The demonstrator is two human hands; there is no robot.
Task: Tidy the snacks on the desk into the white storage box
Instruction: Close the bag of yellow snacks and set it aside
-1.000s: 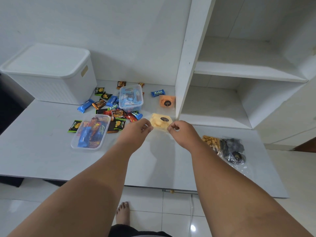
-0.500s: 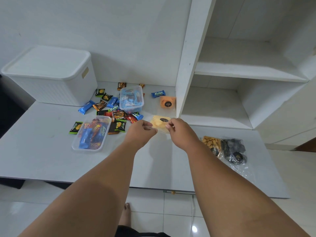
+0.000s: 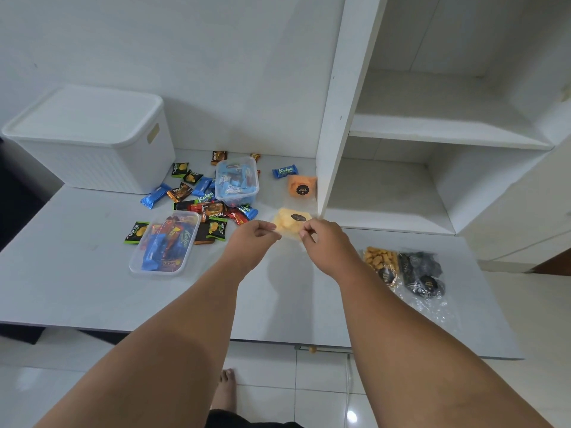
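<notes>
Snack bag of yellow chips (image 3: 290, 222) is low over the bench (image 3: 77, 288), right by the shelf unit's upright (image 3: 343, 118); can't tell if it's lifted yet. Left hand (image 3: 256, 239) & right hand (image 3: 321, 242) each pinch a near corner, prob. two-handed because the clear film is floppy and chips crush. White storage box (image 3: 89, 140) sits far left vs. the wall w/ lid on, so it needs opening first. Orange snack bag (image 3: 301, 186) lies just behind. Loose wrapped sweets (image 3: 185, 193) and clear tubs (image 3: 165, 242) crowd btw box & hands. Two more clear bags (image 3: 420, 273) lie well apart, right.
</notes>
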